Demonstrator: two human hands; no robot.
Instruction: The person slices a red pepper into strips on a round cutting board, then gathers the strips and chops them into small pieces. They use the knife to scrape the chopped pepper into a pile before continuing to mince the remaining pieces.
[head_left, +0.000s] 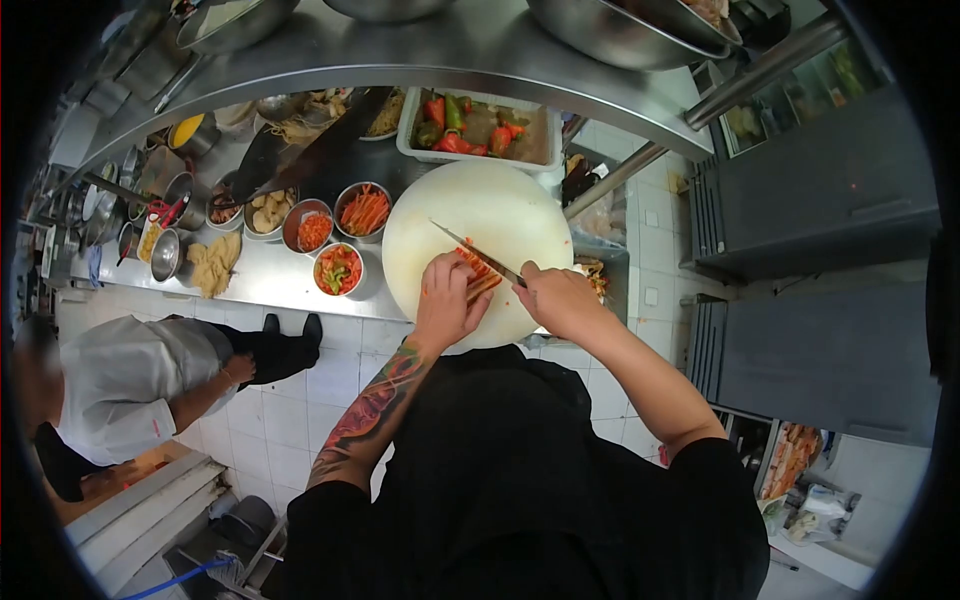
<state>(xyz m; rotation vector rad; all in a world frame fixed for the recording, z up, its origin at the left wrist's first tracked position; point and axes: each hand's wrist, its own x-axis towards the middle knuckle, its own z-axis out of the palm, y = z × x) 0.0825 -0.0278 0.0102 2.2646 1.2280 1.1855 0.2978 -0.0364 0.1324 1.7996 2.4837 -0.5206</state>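
On the round white cutting board [480,205] lies a bundle of red-orange vegetable strips [484,281]. My left hand [447,302] presses down on the bundle, fingers curled over its left end. My right hand [562,297] is closed round the handle of a kitchen knife [468,245]. The blade runs toward the upper left, close along the far side of the strips and near my left fingertips. A few small red bits lie beside it on the board.
Left of the board stand a bowl of carrot sticks [364,211], a bowl of diced orange vegetable [311,229] and a tub of chopped peppers [338,271]. Behind it is a tray of whole peppers [480,155], under a steel shelf [420,75]. A person [150,375] stands at left.
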